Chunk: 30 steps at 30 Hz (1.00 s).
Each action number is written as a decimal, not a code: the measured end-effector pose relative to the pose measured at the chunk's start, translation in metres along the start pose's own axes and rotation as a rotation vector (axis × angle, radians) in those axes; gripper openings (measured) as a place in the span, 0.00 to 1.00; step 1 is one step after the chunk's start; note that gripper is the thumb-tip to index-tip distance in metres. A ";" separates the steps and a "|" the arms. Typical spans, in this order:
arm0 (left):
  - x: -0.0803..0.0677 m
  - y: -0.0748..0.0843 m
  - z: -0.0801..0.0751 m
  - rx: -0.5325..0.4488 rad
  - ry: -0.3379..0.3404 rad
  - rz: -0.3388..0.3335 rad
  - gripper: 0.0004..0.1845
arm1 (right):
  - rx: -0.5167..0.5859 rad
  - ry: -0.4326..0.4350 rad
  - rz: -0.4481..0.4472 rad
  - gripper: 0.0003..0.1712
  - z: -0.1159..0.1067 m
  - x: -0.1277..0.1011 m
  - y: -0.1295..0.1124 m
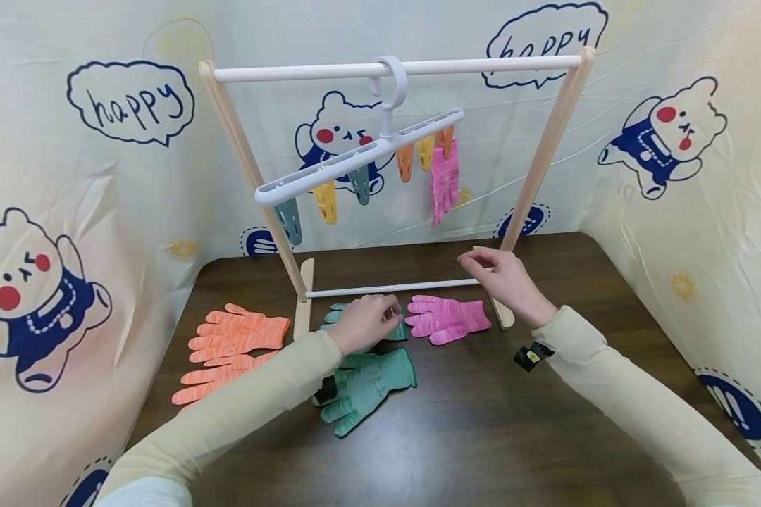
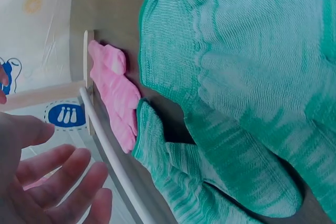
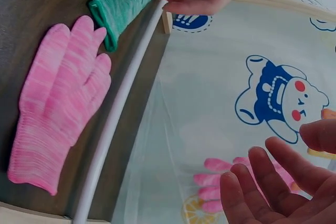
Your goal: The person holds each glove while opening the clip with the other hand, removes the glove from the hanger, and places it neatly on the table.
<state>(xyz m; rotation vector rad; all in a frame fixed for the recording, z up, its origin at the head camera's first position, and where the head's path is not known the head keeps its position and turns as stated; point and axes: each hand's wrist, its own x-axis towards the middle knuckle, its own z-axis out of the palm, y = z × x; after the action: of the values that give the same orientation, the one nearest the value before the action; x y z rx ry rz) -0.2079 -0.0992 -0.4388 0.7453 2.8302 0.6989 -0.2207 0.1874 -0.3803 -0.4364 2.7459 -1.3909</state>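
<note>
My left hand [image 1: 368,322], its fingers loosely bent and holding nothing, hovers above the upper green glove [image 1: 397,331]. A second green glove [image 1: 374,384] lies closer to me, beside the left forearm. Past the pink glove [image 1: 447,320] on the table, my right hand [image 1: 509,282] is raised near the rack's right post. In the right wrist view the fingers of that right hand [image 3: 278,182] are relaxed with nothing between them. Another pink glove [image 1: 444,182] hangs from an orange clip [image 1: 445,139] at the right end of the white hanger [image 1: 361,156].
A wooden rack with a white top bar [image 1: 330,72] carries the hanger. Along it hang more clips, including yellow [image 1: 325,203] and teal [image 1: 288,220] ones. Two orange gloves [image 1: 237,332] lie at the left, one partly behind my sleeve. A low white rod [image 1: 393,288] joins the rack's feet.
</note>
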 end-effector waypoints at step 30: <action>0.034 0.004 -0.034 -0.259 0.282 -0.084 0.13 | -0.083 0.114 -0.084 0.25 -0.035 0.042 -0.047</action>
<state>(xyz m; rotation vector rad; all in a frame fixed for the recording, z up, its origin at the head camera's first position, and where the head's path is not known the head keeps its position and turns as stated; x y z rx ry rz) -0.2439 -0.0925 -0.4072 0.5174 2.9062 1.2128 -0.2558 0.1774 -0.3183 -0.4970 2.9171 -1.3648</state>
